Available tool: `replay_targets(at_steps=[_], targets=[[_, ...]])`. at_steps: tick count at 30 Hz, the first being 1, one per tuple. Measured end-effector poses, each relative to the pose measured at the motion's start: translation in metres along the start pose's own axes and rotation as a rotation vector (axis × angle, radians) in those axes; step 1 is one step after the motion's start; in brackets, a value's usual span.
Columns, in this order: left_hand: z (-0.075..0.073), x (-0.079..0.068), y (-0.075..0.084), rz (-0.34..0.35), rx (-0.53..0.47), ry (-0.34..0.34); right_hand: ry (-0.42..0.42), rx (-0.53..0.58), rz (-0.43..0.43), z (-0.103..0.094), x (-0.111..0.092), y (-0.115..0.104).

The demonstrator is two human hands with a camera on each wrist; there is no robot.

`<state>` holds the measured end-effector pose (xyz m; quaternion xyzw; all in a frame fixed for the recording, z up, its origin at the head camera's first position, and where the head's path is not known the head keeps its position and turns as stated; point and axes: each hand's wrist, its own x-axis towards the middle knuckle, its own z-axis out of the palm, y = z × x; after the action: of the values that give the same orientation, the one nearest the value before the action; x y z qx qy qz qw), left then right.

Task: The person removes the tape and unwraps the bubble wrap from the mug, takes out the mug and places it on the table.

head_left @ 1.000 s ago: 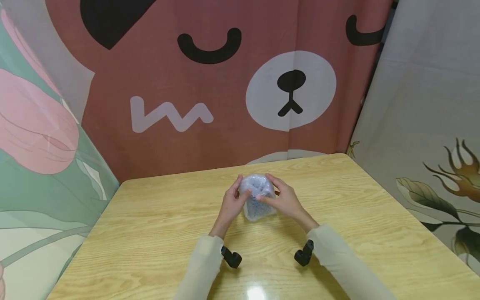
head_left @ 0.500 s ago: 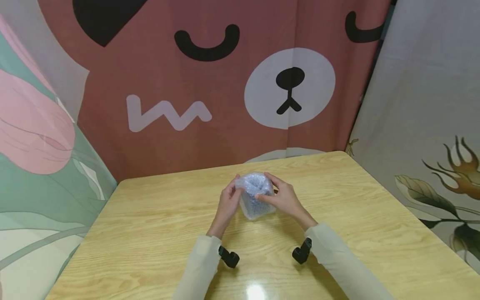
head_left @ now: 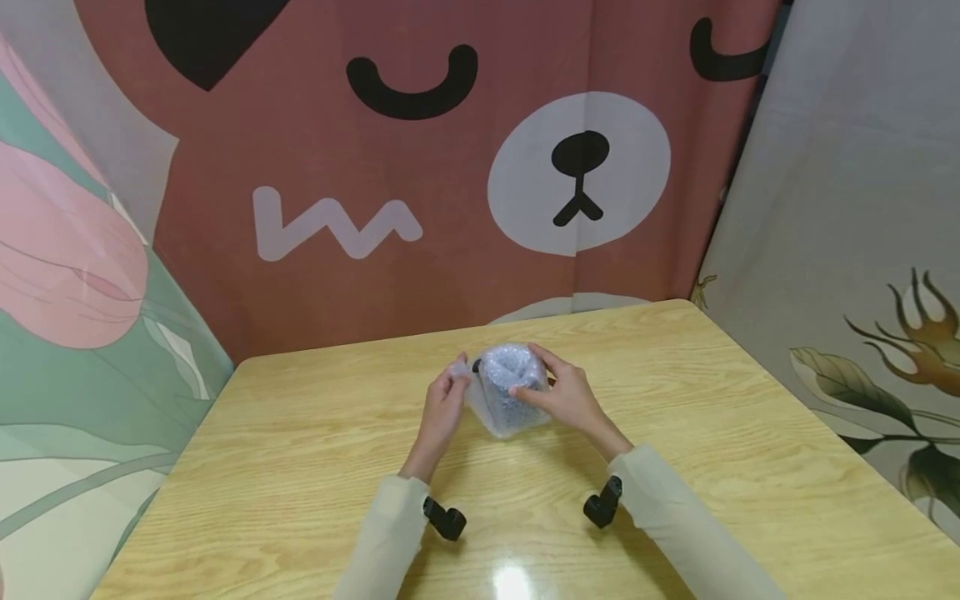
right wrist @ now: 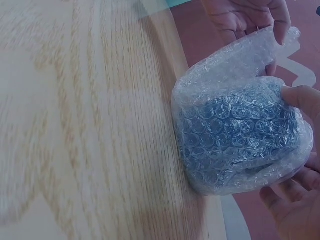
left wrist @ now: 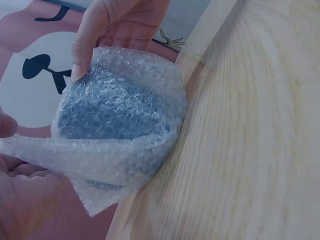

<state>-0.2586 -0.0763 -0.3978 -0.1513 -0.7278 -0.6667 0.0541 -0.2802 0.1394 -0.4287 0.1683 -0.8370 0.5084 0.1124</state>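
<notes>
In the middle, a parcel (head_left: pixel 516 414) of clear bubble wrap, bluish inside, roughly upright between both hands, closer to the far edge of the table (head_left: pixel 300 442) than to the near one. Looks squat, only slightly taller than wide in the head view; hard to give a sure long axis. Rests on the table or hangs just above it; cannot tell which. Cannot name the contents either.

Off the parcel's left side, a flap (right wrist: pixel 237 61) of the same wrap, stretched out to the left hand (head_left: pixel 443 403). Pinched there between thumb and curled fingers, apart from the parcel's body.

On the other side, the right hand (head_left: pixel 567 393), half open around the parcel, with thumb on the near side and fingers round the back, gripping firmly, to judge by the right wrist view.

Most telling: parcel to the right of the left hand, just beside it, joined only through the flap; directly against the right hand, so nearer to that one.

Farther out, pale sleeves (head_left: pixel 386 533) and small black wrist cameras (head_left: pixel 602 505). Behind the table, a hanging cloth (head_left: pixel 450 287) with a bear print.
</notes>
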Motion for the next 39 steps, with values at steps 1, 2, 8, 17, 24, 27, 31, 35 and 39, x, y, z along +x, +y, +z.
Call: replay_targets(at_steps=[1,2,8,17,24,27,31,35,39], targets=[[-0.001,0.000,-0.001,0.008,0.001,0.003,-0.002,0.000,0.002,0.000,0.000,0.000],[-0.002,0.001,-0.005,0.005,-0.012,0.005,-0.004,0.001,0.005,0.000,0.000,0.000],[-0.009,0.009,-0.034,-0.004,-0.082,0.000,-0.005,-0.002,0.011,0.000,0.000,0.000],[-0.018,0.003,-0.039,-0.033,-0.164,0.000,0.006,0.012,0.000,0.001,0.001,0.001],[-0.023,-0.002,-0.038,-0.075,-0.330,0.007,0.009,0.019,-0.015,0.001,0.000,-0.001],[-0.025,-0.002,-0.039,-0.093,-0.407,0.013,0.010,0.023,-0.016,0.001,-0.001,-0.001],[-0.028,-0.003,-0.040,-0.122,-0.462,0.022,0.009,0.029,-0.015,0.001,-0.001,-0.002],[-0.032,-0.003,-0.040,-0.145,-0.485,0.031,0.009,0.028,-0.014,0.001,-0.001,-0.001],[-0.037,-0.006,-0.041,-0.157,-0.492,0.033,0.007,0.027,-0.007,0.002,-0.001,0.000]])
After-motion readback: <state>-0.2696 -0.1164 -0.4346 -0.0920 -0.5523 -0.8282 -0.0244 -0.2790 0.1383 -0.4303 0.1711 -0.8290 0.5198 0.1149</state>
